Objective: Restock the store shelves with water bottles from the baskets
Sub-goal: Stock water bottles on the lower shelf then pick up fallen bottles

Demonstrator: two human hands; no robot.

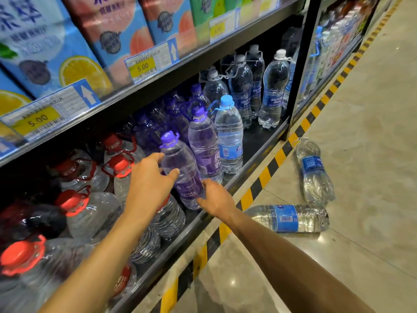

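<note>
The purple-capped bottle [184,170] is held between both hands: its shoulder is gripped by the left hand [149,184], thumb across the front, and its lower label is clasped by the right hand [216,199]. It is tilted at the front of the bottom shelf [255,141], just beyond the knuckles. Being full, it is judged heavy, its thin wall yielding and slick; the firmer shoulder and base are best taken. Right of the right hand, two blue-labelled bottles [291,219] are seen lying on the floor [372,109].
</note>
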